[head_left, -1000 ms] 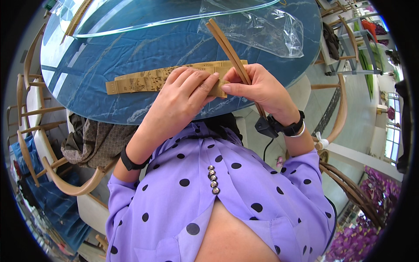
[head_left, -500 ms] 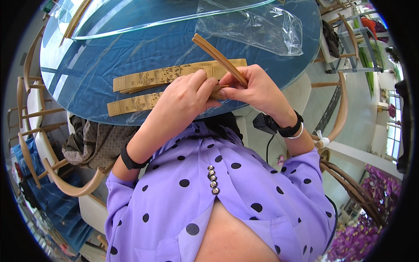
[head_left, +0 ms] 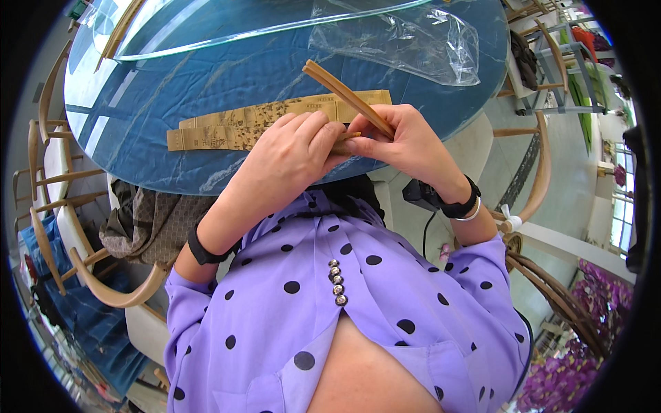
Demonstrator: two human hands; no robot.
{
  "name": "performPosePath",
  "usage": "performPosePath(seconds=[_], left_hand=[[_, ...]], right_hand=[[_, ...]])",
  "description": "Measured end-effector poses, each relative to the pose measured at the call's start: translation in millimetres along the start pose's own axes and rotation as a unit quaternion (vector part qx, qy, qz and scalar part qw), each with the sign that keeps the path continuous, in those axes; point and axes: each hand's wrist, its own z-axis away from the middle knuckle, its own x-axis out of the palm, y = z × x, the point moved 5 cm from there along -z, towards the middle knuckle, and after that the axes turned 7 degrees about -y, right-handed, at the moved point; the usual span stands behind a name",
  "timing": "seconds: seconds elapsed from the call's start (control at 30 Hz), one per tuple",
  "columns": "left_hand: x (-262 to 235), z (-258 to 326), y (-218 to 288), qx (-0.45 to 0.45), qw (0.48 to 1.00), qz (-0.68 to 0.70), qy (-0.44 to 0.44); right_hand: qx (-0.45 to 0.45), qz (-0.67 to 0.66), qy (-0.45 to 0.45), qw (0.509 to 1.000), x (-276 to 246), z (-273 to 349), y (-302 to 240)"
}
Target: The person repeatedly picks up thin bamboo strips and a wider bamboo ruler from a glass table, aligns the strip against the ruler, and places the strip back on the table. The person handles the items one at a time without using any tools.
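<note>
My right hand [head_left: 405, 143] is closed round a pair of wooden chopsticks [head_left: 346, 95] that slant up to the left. Its thumb and forefinger meet the end of a long brown paper chopstick sleeve [head_left: 204, 140]. The middle of that sleeve lies under my left hand [head_left: 289, 150], whose curled fingers grip it close to my right fingertips. Whether the chopstick ends touch the sleeve is hidden by my fingers. Just beyond, flat on the blue table, lies a stack of similar printed sleeves [head_left: 303, 104], partly covered by the held one.
A crumpled clear plastic bag [head_left: 413, 48] lies at the back right of the blue round table [head_left: 158, 165]. The glass turntable's edge [head_left: 275, 31] crosses the far side. Wooden chairs [head_left: 131, 296] stand around, one with a brown patterned cloth [head_left: 162, 224] over it.
The held sleeve's left end has risen away from me, so it now overlaps the stack. The chopsticks have dipped slightly; both hands stay almost in place.
</note>
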Motion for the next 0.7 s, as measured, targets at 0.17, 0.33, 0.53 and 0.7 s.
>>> performPosePath(seconds=[0.17, 0.33, 0.53, 0.7], left_hand=[[-1.0, 0.5, -1.6, -0.019, 0.999, 0.043, -0.008], [-7.3, 2.7, -4.1, -0.024, 1.0, -0.005, 0.011], [-17.9, 7.4, -15.7, -0.058, 0.998, 0.01, 0.025], [-21.7, 8.3, -18.6, -0.071, 0.997, 0.031, 0.01]], right_hand=[[-0.002, 0.038, 0.024, 0.999, -2.2, 4.9, -6.7], [-0.044, 0.146, 0.051, 0.987, -12.6, 16.0, -25.2], [-0.205, 0.396, 0.16, 0.881, -30.0, 45.5, -37.9], [-0.267, 0.56, 0.234, 0.748, -25.1, 54.2, -38.4]])
